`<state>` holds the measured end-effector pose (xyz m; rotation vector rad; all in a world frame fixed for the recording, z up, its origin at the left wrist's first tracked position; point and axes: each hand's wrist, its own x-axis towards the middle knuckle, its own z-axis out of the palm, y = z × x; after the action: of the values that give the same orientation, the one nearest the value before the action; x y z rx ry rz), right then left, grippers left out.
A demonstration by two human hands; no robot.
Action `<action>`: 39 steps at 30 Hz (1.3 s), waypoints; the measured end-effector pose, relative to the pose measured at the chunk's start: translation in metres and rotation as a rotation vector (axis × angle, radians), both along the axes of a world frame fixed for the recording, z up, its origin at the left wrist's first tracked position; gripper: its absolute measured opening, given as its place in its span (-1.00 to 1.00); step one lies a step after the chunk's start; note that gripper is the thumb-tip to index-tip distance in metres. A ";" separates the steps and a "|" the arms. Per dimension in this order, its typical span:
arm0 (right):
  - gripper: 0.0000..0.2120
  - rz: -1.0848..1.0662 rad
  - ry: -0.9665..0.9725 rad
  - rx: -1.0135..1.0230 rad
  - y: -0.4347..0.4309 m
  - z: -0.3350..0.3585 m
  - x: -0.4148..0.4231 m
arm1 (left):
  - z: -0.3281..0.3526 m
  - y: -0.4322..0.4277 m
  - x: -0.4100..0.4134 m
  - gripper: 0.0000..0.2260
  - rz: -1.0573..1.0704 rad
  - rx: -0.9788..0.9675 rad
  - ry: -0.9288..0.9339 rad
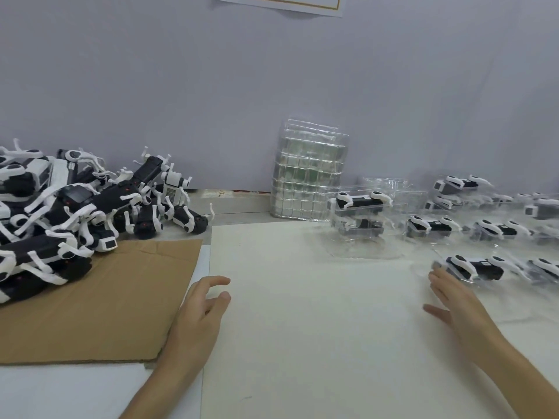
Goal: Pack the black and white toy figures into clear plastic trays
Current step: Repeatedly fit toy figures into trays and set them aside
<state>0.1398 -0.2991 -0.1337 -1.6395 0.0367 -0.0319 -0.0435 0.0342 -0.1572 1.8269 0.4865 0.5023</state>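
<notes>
- Hovering at the edge of the cardboard sheet (99,297), the left hand (198,313) holds nothing, its grip loosely curled and apart.
- The right hand (453,303) has its grip apart, fingers (440,282) straight, at the rim of the nearest packed tray (475,270); blur hides whether they touch.
- At least 6 more filled trays (432,228) lie behind it on the counter (302,328), so much looks done.
- A pile of loose toy figures (60,213) lies on the left, unpacked.
- Farthest, a stack of empty trays (308,173) stands against the wall (272,86): roughly midway, I judge.
</notes>
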 end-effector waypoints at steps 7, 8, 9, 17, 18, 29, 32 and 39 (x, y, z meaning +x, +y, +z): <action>-0.57 -0.168 0.043 0.088 -0.033 0.006 0.023 | 0.002 -0.001 0.000 -0.84 0.001 -0.004 0.007; -0.57 -0.185 0.052 0.088 -0.038 0.007 0.027 | 0.002 -0.001 -0.001 -0.84 -0.001 -0.003 0.009; -0.57 -0.201 0.059 0.088 -0.042 0.007 0.030 | 0.002 -0.001 -0.001 -0.84 -0.002 -0.002 0.011; -0.59 -0.322 0.039 -0.053 -0.021 0.005 0.038 | 0.000 0.000 0.000 -0.85 0.005 0.031 0.016; -0.61 -0.314 0.010 -0.087 -0.010 0.005 0.033 | 0.000 0.000 0.000 -0.84 0.005 0.033 0.018; -0.39 0.666 -0.088 -0.204 0.207 0.016 0.002 | 0.002 0.002 0.000 -0.84 0.008 0.035 0.033; -0.34 0.523 -0.134 -0.248 0.221 0.012 0.029 | 0.003 0.002 0.000 -0.84 -0.003 0.013 0.023; -0.43 0.312 -0.168 -0.236 0.177 0.001 0.085 | 0.000 0.001 0.001 -0.84 -0.006 0.015 0.022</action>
<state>0.2244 -0.1225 -0.1326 -1.8558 -0.3632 0.0676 -0.0425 0.0354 -0.1572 1.8494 0.4926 0.4836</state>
